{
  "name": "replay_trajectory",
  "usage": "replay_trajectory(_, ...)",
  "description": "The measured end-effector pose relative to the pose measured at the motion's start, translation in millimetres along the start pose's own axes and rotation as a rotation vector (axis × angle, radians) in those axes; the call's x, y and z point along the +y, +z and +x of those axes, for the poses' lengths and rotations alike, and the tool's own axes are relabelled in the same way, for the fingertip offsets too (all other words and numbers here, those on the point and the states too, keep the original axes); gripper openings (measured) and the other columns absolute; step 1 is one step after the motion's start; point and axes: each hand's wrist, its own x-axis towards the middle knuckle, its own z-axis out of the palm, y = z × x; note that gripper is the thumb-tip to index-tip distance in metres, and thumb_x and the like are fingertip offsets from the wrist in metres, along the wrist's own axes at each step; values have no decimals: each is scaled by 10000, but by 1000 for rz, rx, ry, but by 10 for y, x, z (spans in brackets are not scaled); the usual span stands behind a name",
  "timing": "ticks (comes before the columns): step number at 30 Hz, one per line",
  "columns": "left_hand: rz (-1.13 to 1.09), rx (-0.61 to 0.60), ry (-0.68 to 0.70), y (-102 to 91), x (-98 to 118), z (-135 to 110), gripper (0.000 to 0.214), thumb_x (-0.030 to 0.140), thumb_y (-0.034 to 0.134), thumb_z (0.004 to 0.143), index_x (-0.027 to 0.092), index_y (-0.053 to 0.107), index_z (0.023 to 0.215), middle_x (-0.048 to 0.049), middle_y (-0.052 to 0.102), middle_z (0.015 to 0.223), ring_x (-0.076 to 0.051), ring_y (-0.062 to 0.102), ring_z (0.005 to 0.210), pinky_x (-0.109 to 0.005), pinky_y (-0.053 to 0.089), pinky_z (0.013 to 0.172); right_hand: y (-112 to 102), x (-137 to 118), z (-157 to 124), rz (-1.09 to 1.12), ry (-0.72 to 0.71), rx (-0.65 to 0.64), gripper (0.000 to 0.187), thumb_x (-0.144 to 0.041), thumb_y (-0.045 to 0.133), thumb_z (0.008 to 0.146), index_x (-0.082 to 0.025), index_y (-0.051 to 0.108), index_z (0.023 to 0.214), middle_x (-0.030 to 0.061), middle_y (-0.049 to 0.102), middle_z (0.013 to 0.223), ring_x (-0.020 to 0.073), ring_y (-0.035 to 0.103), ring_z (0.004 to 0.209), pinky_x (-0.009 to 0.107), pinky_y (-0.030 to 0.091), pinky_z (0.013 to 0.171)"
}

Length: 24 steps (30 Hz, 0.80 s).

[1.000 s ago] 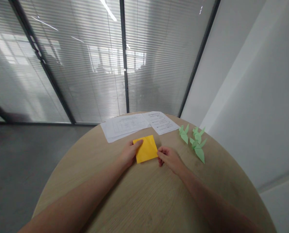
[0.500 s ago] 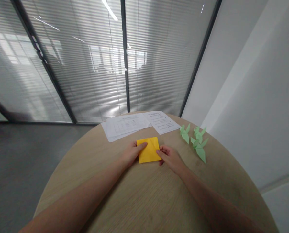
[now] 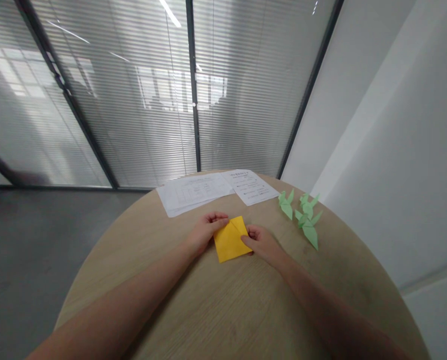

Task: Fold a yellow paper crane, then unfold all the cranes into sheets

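A yellow square of folded paper [image 3: 231, 245] is between my two hands, a little above or on the table; I cannot tell which. My left hand [image 3: 205, 232] pinches its upper left corner, thumb on the front face and fingers curled behind. On the right edge, my right hand [image 3: 263, 244] grips it with the thumb on top and the fingers partly hidden behind. A crease line shows near the paper's top. To the right of my right hand lie several-pointed light green folded paper cranes, one [image 3: 286, 204] apart and two [image 3: 309, 227] close together.
The round wooden table [image 3: 223, 310] spreads under my arms. White printed sheets [image 3: 196, 192] overlap at its far edge, with another printed page [image 3: 249, 187] beside them. Behind stands a glass partition with blinds [image 3: 151, 125]; a white wall [image 3: 403, 150] rises on the right.
The yellow paper has turned slightly and shifted down and to the right. My left hand's fingers have moved up to its upper left corner; my right hand still holds the right edge.
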Motion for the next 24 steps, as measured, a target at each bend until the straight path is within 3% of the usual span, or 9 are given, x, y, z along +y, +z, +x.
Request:
replay_trajectory(4, 65, -35, -17, 30, 21, -44, 316, 306, 872, 642, 156, 694, 856, -47, 735, 772, -147, 649, 655, -259, 498, 629, -2, 28, 1, -40, 3, -11, 138, -331, 608, 800, -212, 647, 859, 0, 639, 745, 132, 557, 594, 215, 420, 477)
replay_trajectory(10, 123, 14, -21, 44, 10, -50, 249, 322, 823, 679, 157, 684, 805, -36, 715, 721, -137, 622, 614, -247, 471, 588, -11, 44, -3, -87, -20, -16, 124, -336, 588, 818, -218, 623, 831, -10, 623, 734, 127, 542, 601, 208, 398, 476)
replay_trajectory(16, -35, 94, 23, -3, -25, 35, 273, 377, 795, 725, 168, 680, 858, -19, 701, 735, -128, 623, 625, -223, 462, 566, -5, -35, -14, 31, -7, 127, 170, -386, 621, 788, -225, 624, 844, 21, 659, 788, 161, 570, 621, 243, 444, 454)
replay_trajectory(20, -93, -9, -11, -36, -30, 65, 352, 397, 773, 773, 185, 668, 1033, -51, 744, 890, -149, 675, 717, -252, 515, 640, -32, -64, -7, 171, -17, 277, 246, -446, 625, 802, -232, 642, 923, 62, 713, 931, 186, 620, 670, 289, 510, 505)
replay_trajectory(24, -8, -163, -11, -16, -25, 25, 483, 380, 818, 746, 169, 662, 1152, -106, 762, 1021, -213, 716, 859, -318, 543, 769, -36, -35, 10, 216, -1, 265, 259, -468, 672, 784, -238, 618, 888, 68, 730, 949, 220, 671, 783, 313, 560, 595)
